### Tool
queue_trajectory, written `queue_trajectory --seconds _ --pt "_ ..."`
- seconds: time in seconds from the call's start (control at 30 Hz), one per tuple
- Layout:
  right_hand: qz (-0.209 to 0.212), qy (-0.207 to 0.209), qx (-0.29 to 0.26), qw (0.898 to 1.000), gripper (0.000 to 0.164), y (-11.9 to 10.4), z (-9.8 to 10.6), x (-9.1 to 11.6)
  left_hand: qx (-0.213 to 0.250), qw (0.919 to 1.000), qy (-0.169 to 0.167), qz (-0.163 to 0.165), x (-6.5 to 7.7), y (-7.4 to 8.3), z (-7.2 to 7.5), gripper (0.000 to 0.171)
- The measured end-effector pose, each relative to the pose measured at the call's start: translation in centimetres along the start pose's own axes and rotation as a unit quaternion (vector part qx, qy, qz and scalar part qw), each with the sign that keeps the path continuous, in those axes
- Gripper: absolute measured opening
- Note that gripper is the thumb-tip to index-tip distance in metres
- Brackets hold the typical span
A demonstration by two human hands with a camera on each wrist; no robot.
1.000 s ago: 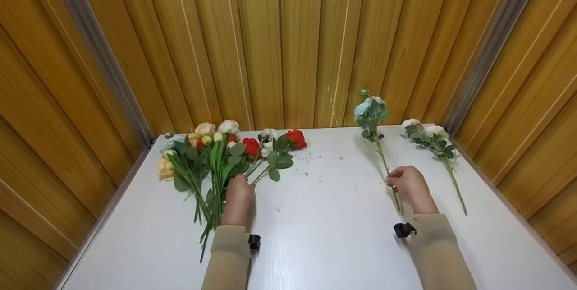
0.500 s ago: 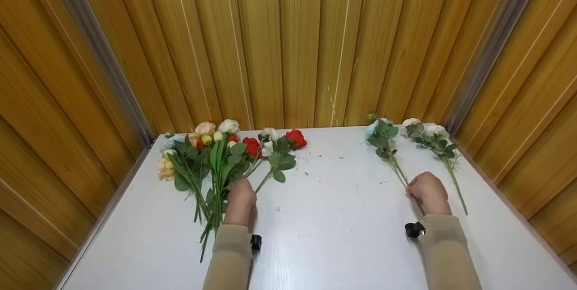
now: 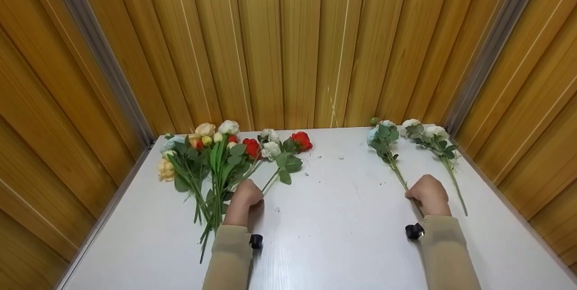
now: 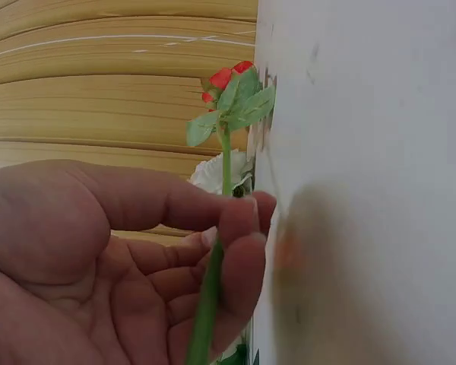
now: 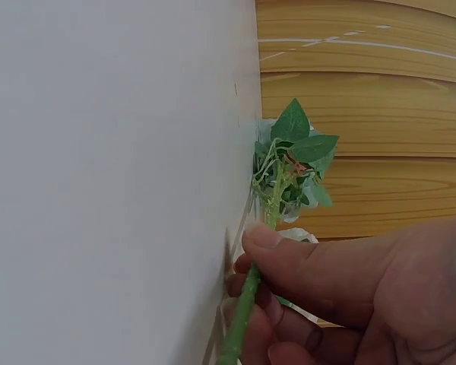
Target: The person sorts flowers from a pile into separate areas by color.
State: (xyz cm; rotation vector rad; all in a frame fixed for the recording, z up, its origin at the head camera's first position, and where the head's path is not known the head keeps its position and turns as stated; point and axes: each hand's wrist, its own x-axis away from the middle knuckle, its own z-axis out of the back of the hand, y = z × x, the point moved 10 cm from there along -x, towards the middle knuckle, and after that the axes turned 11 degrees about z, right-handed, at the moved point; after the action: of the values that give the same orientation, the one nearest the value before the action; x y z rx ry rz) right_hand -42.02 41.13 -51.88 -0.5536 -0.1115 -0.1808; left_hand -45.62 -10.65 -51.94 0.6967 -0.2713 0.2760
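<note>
With thumb and fingers, my left hand (image 3: 245, 196) pinches the green stem of a red flower (image 3: 301, 141); the left wrist view shows that stem (image 4: 209, 300) running between the fingertips. My right hand (image 3: 430, 193) holds the stem of a light-blue flower (image 3: 373, 133) low over the table, its bloom toward the back wall. In the right wrist view this stem (image 5: 247, 304) passes between thumb and curled fingers. A white flower stem (image 3: 436, 133) lies just right of it. White blooms (image 3: 271, 149) and another red flower (image 3: 251, 147) lie beside the left hand's flower.
A mixed pile of flowers, with a peach bloom (image 3: 166, 169) and a white tulip-like bloom (image 3: 229, 126), lies at the table's left, stems toward me. The white table (image 3: 333, 236) is bounded by wood-look panels (image 3: 299, 46) at the back and sides.
My right hand has moved right and lowered the light-blue flower to beside the white one. My left hand has shifted slightly right, pulling the red flower a little away from the pile.
</note>
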Motion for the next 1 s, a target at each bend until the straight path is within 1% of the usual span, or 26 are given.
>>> queue_trajectory --seconds 0.1,0.17,0.3,0.4,0.53,0.6,0.67,0.77,0.9,1.0 --pt "-0.003 0.004 -0.001 1.0 0.026 0.1 0.0 0.0 0.043 0.9988 -0.025 0.002 0.2 -0.1 -0.4 0.014" --pt "-0.005 0.006 -0.001 1.0 0.026 0.2 0.0 0.0 0.064 0.9973 -0.036 0.006 0.3 -0.2 -0.7 0.015" --pt "-0.005 0.006 0.001 1.0 0.027 0.3 0.0 0.0 0.118 0.9908 -0.063 0.022 0.3 -0.3 -1.2 0.013" --pt "-0.01 0.0 -0.004 1.0 0.027 0.4 -0.1 0.0 0.149 0.985 -0.082 0.028 0.7 0.0 -1.3 0.011" --pt "-0.017 -0.006 -0.011 1.0 0.026 0.5 -0.3 0.1 0.162 0.983 -0.084 0.023 0.9 0.4 -1.1 0.009" --pt "-0.016 -0.005 -0.011 1.0 0.027 0.4 -0.3 0.2 0.166 0.9828 -0.077 0.019 0.9 0.6 -1.0 0.011" --pt "-0.017 -0.003 -0.01 1.0 0.027 0.4 -0.2 0.2 0.181 0.9807 -0.073 0.012 0.8 0.8 -1.0 0.012" --pt "-0.013 0.001 -0.011 1.0 0.028 0.2 -0.1 0.3 0.211 0.975 -0.071 0.004 0.8 1.0 -1.0 0.013" --pt "-0.004 0.008 -0.007 1.0 0.028 -0.1 0.2 0.4 0.259 0.9625 -0.08 0.002 1.0 1.4 -1.1 0.016" --pt "0.001 0.022 0.004 1.0 0.026 -0.4 0.7 0.5 0.273 0.9587 -0.08 -0.003 1.1 1.7 -1.1 0.018"
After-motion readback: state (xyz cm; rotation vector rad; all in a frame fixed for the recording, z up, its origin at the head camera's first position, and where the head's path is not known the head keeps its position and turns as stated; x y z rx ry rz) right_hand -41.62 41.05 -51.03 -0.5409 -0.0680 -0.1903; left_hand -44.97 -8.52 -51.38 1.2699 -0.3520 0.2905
